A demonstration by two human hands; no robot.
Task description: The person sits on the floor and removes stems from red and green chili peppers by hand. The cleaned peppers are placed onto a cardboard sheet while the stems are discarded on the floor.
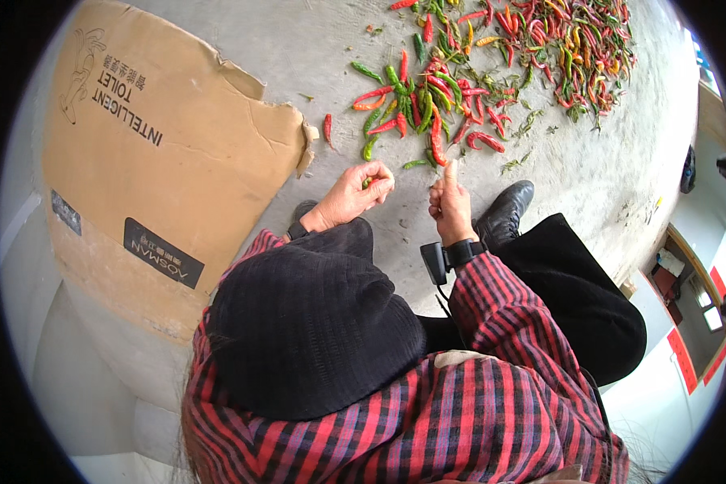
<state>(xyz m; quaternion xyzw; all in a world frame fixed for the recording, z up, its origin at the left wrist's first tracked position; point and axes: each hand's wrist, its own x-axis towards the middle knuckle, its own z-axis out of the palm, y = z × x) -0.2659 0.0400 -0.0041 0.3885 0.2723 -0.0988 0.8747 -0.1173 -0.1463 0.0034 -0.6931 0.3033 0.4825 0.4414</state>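
My left hand (354, 192) is curled around a small green chili pepper (366, 182), partly hidden by the fingers. My right hand (451, 202) is held just to the right of it, fingers bent and thumb up, at the lower tip of a long red chili pepper (437, 136); whether it grips that pepper cannot be told. Beyond both hands lies a loose group of red, orange and green chili peppers (425, 106) on the concrete floor (399, 242). A single red chili pepper (328, 130) lies apart at the left.
A flattened cardboard box (175, 151) with printed writing covers the floor at the left. A larger heap of chili peppers (593, 54) lies at the upper right, with withered leaves (526, 124) scattered nearby. A black shoe (505, 209) stands beside my right hand.
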